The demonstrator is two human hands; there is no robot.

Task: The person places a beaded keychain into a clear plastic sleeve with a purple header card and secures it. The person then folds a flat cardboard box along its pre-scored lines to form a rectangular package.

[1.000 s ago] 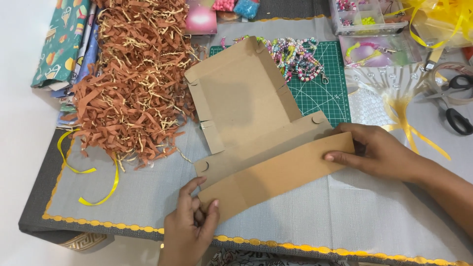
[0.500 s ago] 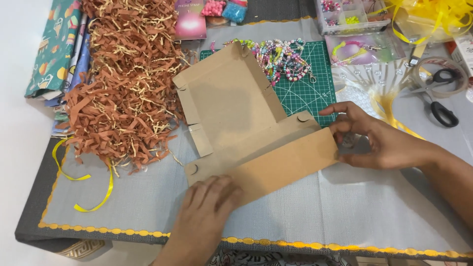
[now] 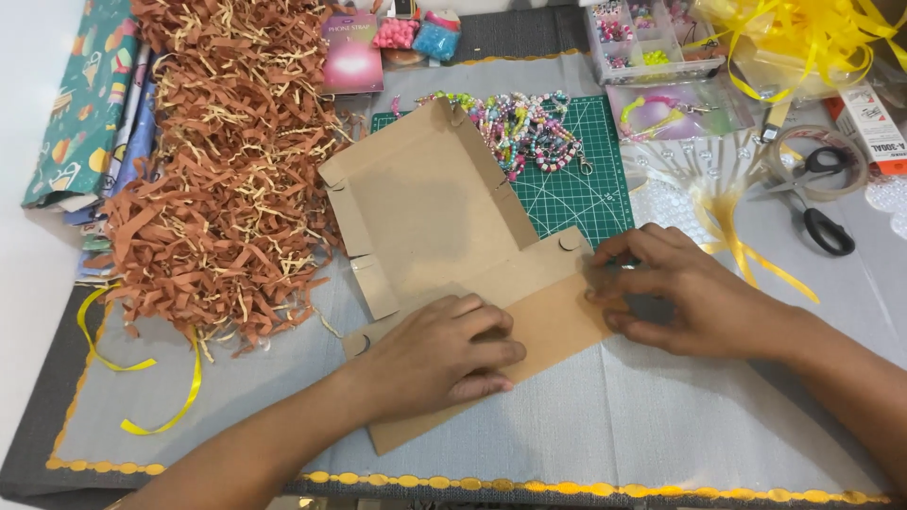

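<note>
Head view: left hand [image 3: 444,354] flat, pressing folded flap of cardboard box blank [image 3: 430,217], mid-table near front edge. Right hand [image 3: 680,293] pinches flap's right end. Best keep crease straight, pressure even.

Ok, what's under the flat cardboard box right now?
The cardboard box lies on the grey cloth, its far corner over the green cutting mat. The left hand presses its front flap and the right hand holds its end. Anything beneath the card is hidden.
</note>
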